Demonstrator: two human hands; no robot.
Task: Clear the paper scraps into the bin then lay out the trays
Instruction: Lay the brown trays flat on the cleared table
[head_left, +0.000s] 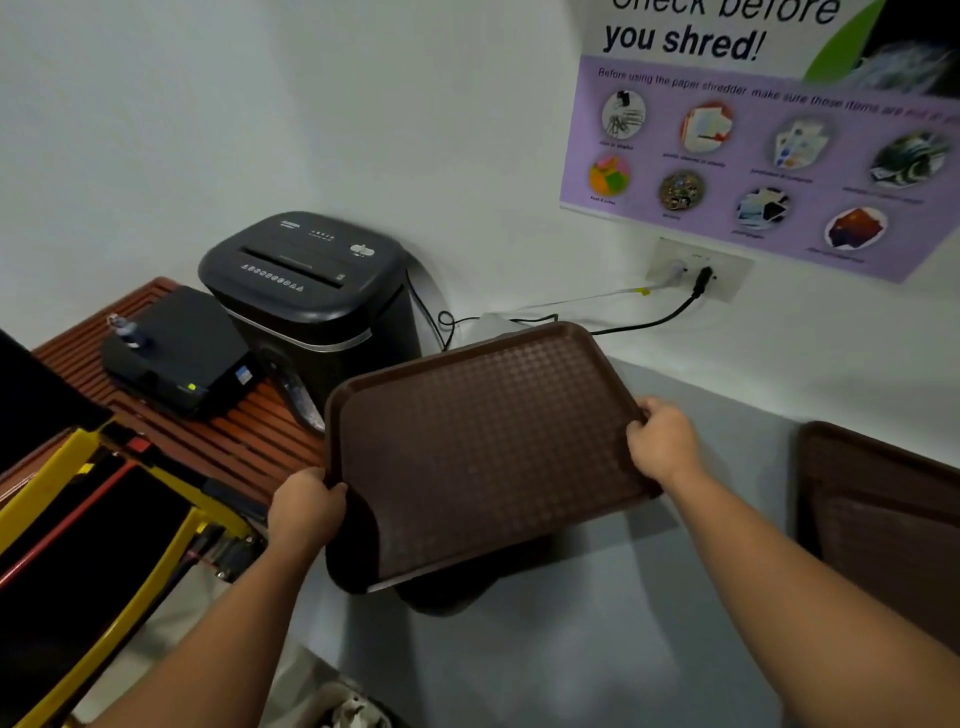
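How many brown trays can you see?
2: one brown textured plastic tray held up at centre; a second brown tray lying at the right edge, cut off. Others may be hidden.

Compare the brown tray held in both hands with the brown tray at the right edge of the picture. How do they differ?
The held tray is gripped by the left hand and right hand, tilted above the grey surface; the right-edge tray rests on it, untouched. The held tray shows almost whole; the right-edge tray is cut off by the frame. Both are brown with raised rims.
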